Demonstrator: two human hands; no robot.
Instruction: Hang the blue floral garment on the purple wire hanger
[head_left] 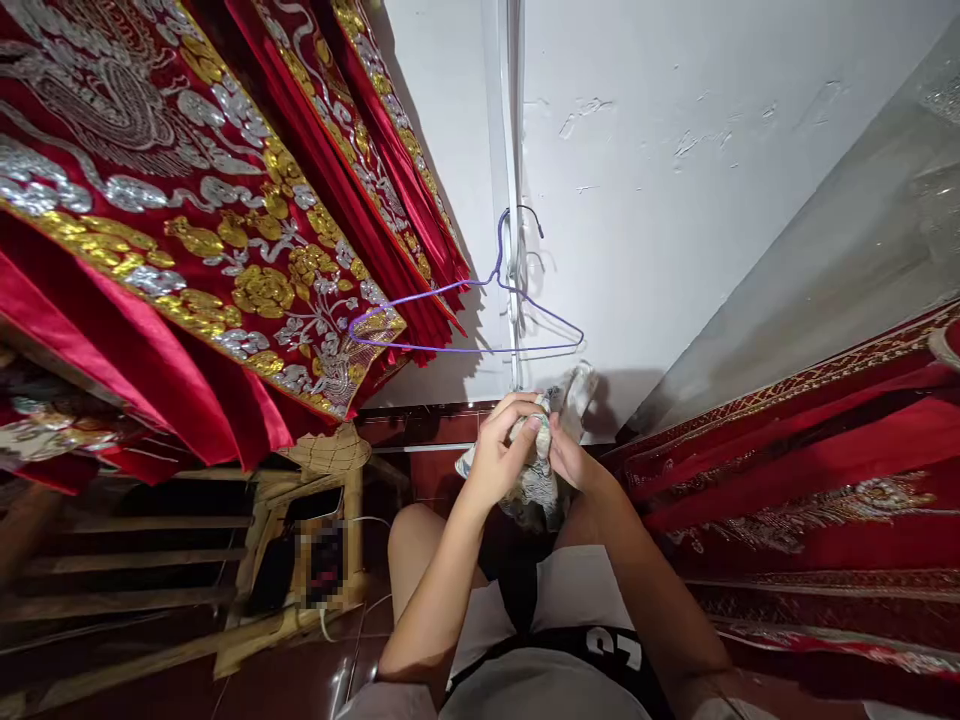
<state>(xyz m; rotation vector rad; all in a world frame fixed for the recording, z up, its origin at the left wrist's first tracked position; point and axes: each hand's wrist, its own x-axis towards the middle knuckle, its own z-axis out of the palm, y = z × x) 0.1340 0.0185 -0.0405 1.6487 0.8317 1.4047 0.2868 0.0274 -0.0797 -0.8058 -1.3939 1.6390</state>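
Observation:
A bunched, pale patterned cloth (pixel 538 485) hangs between my hands, above my lap and close to the wall. My left hand (pixel 507 440) has its fingers closed on the cloth, with the thumb pressed on top. From the other side my right hand (pixel 568 455) pinches the same cloth. Part of the cloth (pixel 579 390) stands up beyond the right fingers, and its lower end droops between my knees. Folds hide most of its shape. A purple clothes hanger (pixel 465 350) hangs bare above my hands from a white strip on the wall.
Red embroidered drapes with gold and silver sequins (pixel 270 240) hang at the left. More red embroidered fabric (pixel 825 480) fills the right side. A bamboo seat (pixel 247 570) stands at the lower left with a blurred phone-like device (pixel 324 563) and a white cable on it.

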